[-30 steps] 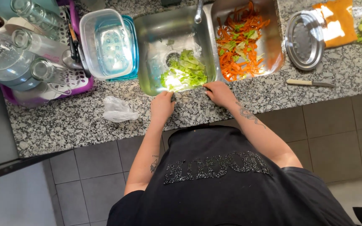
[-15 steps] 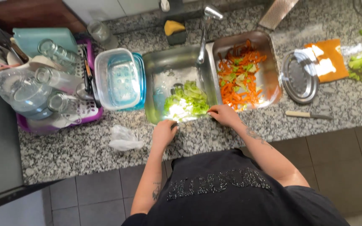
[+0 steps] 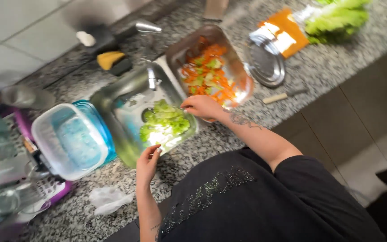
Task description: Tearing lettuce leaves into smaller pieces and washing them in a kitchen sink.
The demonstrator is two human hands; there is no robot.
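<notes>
- Head view looks down on a granite counter (image 3: 319,71) with a steel sink (image 3: 126,134) set into it; frame is motion-blurred.
- Lettuce (image 3: 164,123), pale green leaves, sits in the sink basin, looks wet and glossy.
- Left hand (image 3: 147,162) is at the near rim of the sink, fingers (image 3: 154,150) loosely spread and touching the rim just beside the leaves, holding nothing that shows.
- Right hand (image 3: 204,107) rests at the sink's right edge, fingers curled toward the leaves; cannot tell whether they pinch a piece.
- Handling guess: leaves are light, soft, floppy, likely slippery with water, and tear or bruise under a hard squeeze.
- Best hold, by my read: scoop from under the pile with both hands, or take the thicker pale ribs, not the thin frilly edges.
- Metal tray (image 3: 209,67) with chopped orange and green vegetables lies just right of the sink, at the right hand's far side.
- Clear plastic container (image 3: 70,141) sits left of the sink.
- Round metal lid (image 3: 265,62) and small knife (image 3: 283,95) lie further right; more lettuce leaves (image 3: 337,18) at the far right corner.
- Crumpled plastic bag (image 3: 106,199) lies on the near counter, left of the left forearm.
</notes>
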